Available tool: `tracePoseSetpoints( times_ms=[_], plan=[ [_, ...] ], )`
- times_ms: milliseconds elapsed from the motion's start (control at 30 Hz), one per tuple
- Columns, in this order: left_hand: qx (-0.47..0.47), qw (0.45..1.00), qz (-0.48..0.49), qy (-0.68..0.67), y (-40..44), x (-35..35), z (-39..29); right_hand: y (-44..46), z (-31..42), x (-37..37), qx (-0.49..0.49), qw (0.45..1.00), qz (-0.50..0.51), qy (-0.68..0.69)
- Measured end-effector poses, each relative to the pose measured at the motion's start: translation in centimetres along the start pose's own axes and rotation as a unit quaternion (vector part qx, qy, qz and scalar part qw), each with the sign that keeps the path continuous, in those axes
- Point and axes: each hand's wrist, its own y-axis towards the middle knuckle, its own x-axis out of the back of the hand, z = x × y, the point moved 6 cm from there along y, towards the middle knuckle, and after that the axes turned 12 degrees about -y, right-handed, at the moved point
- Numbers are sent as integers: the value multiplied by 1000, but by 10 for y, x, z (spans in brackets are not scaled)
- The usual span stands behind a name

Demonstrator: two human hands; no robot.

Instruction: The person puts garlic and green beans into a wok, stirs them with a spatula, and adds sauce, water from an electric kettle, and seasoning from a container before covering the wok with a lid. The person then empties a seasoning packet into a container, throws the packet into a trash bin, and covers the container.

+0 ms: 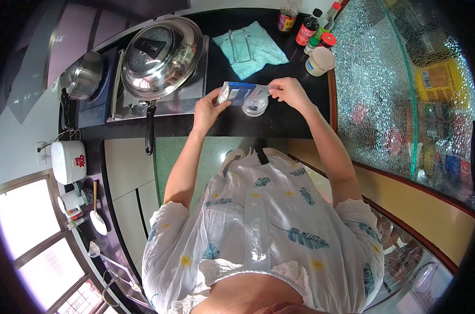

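Note:
Both of my hands hold a blue and white packet (240,90) above the dark counter. My left hand (210,109) grips its left end, fingers closed round it. At the packet's right end, my right hand (290,93) pinches the clear edge between thumb and fingers. Directly beneath the packet stands a small clear round container (255,106), partly hidden by it. What is inside the container is too small to tell.
A lidded pan (161,57) sits on the stove at left, its handle over the counter edge. Behind my hands lies a teal cloth (261,49) with a metal rack. Bottles (307,29) and a white tub (320,61) stand at right beside textured glass (373,78).

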Motion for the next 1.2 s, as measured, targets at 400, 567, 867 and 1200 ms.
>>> tracePoseSetpoints(
  times_ms=[400, 567, 867, 1200],
  plan=[
    [-4, 999, 19, 25, 7, 0, -13, -4, -25, -15, -29, 991, -44, 121],
    [-1, 998, 37, 46, 10, -1, -12, -6, -17, -19, 27, 1000, -15, 6],
    [8, 986, 94, -136, 23, -15, -7, 7, 10, -25, 25, 967, -11, -252],
    [110, 906, 138, -385, 16, -37, 51, 17, -13, -38, 65, 996, -59, -17]
  ],
)
